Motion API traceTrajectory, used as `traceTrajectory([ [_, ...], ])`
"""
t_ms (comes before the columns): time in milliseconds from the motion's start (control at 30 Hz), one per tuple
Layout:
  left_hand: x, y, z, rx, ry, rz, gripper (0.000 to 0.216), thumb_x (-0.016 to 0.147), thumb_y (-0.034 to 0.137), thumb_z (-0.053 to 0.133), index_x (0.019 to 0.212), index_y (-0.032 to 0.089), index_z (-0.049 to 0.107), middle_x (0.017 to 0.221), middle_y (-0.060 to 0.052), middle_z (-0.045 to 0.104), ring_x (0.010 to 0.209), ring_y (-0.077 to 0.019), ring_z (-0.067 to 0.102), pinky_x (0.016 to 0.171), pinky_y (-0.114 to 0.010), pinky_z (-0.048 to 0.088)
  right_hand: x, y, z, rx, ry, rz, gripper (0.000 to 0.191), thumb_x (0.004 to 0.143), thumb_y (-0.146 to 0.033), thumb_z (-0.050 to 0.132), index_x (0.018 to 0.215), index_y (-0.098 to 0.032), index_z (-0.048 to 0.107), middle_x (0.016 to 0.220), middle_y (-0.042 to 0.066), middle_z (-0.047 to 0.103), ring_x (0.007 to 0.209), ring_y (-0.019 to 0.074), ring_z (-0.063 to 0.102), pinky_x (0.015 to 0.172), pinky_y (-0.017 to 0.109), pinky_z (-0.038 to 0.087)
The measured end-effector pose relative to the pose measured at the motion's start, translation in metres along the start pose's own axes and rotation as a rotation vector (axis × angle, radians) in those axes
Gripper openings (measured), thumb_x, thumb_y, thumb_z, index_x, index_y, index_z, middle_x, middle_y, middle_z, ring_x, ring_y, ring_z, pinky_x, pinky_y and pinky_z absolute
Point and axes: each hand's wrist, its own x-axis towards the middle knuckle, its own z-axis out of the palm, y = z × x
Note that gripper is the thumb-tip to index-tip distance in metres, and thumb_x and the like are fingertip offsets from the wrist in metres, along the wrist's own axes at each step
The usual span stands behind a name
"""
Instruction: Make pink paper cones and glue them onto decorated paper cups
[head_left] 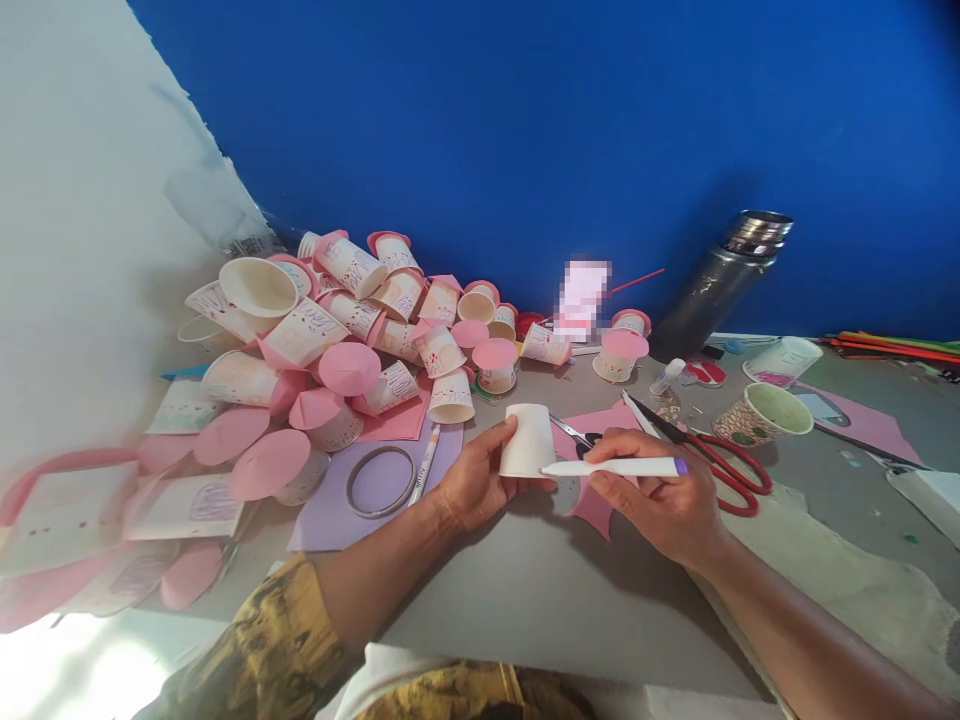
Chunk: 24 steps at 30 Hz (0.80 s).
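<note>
One white cup (527, 440) is held in the left hand (478, 480), fingers curled; right of the cup, the right hand (675, 502) tightly pinches a marker (637, 467).

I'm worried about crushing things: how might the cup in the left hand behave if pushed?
The cup looks like thin paper, so it is probably light and could dent under a firm push. Its tapered round wall suggests it may roll in a curve if laid on its side.

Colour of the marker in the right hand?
The marker is white with a purple end, head view.
</note>
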Motion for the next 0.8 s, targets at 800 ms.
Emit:
traceTrajectory([
  [800, 0.0002, -0.0011, -0.0018, -0.004, -0.058, 0.014, 0.033, 0.097, 0.033, 0.053, 0.111, 0.006, 0.068, 0.093, -0.017, 0.074, 0.08, -0.027, 0.071, 0.068, -0.043, 0.063, -0.0019, 0.0028, -0.0002, -0.001, -0.004, 0.016, 0.015, 0.089, -0.034, 0.066, 0.084, -0.021, 0.072, 0.073, 0.004, 0.074, 0.046, 0.0113, 0.055, 0.04, 0.024, 0.039],
])
